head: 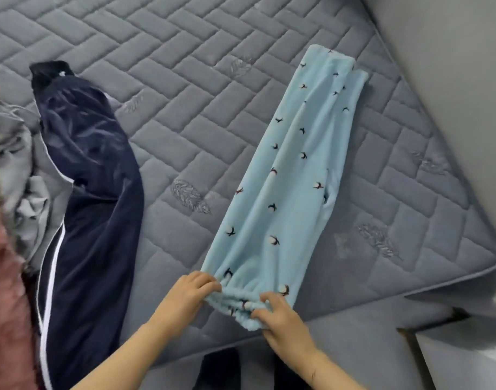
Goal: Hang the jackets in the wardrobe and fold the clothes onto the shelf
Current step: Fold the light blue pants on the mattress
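A: Both hands, left hand (192,294) and right hand (280,319), pinch the waistband of the light-blue fleece pyjama trousers (286,175), laid lengthwise on the mattress (185,94).

B: Risk: uneven lift skews the stacked legs; the fold goes crooked.

Single head-worn view, wide-angle, looking forward and steeply down onto a bed with a grey quilted mattress (185,108). Frame is rolled, so the mattress edge runs diagonally from upper right to lower centre. Camera sits close: both forearms enter from the bottom edge, left hand (190,294) and right hand (280,319) in the lower centre at the near mattress edge. Light blue trousers (283,178) run up the middle of the frame, dark jacket (89,192) at left. No second view, so no shared area.
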`<state>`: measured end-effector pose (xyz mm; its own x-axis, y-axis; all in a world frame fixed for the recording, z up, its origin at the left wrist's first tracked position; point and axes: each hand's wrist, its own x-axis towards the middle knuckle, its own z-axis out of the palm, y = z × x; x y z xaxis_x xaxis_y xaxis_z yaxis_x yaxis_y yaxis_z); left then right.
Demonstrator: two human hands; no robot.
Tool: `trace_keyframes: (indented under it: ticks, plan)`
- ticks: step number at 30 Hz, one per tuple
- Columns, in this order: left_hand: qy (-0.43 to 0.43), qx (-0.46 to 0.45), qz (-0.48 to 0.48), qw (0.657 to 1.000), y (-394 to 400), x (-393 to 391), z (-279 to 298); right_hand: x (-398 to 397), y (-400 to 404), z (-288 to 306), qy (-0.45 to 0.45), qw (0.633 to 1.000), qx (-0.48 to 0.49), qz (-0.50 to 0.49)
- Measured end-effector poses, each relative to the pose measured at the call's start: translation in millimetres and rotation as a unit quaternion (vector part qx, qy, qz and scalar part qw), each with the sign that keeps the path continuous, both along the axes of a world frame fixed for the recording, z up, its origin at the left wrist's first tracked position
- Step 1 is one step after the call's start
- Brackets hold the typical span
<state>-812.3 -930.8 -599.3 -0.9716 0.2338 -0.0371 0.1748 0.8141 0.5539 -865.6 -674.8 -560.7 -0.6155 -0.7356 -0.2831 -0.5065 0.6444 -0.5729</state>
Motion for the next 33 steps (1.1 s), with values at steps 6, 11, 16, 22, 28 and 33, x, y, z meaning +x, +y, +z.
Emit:
trace_keyframes:
  ticks: [6, 11, 16, 22, 28, 33]
  plan:
    - [-0.076, -0.052, 0.009, 0.996, -45.3, 65.1, -36.2, 71.8, -50.4, -47.1, -0.062, 0.998, -0.029, -0.011]
    - [-0.125, -0.095, 0.042, 0.987, -53.4, 93.1, -21.6, 88.2, -58.4, -59.1, -0.139, 0.99, 0.017, 0.036]
    - [-0.178, 0.021, 0.213, 0.961, -11.4, 59.3, 5.1, 37.1, -25.8, -35.4, -0.261, 0.948, -0.044, -0.175]
    - [-0.159, 0.13, 0.3, 0.932, 76.2, -35.5, 11.8, -92.0, 44.4, -31.1, -0.307, 0.883, -0.066, -0.349]
    - [-0.146, 0.127, 0.375, 0.907, 174.3, -169.9, -13.8, -252.3, 97.4, -52.8, -0.314, 0.866, -0.087, -0.379]
    - [-0.181, 0.049, 0.513, 0.838, 231.0, -255.8, -40.2, -373.2, 119.7, -67.2, -0.307, 0.897, -0.076, -0.308]
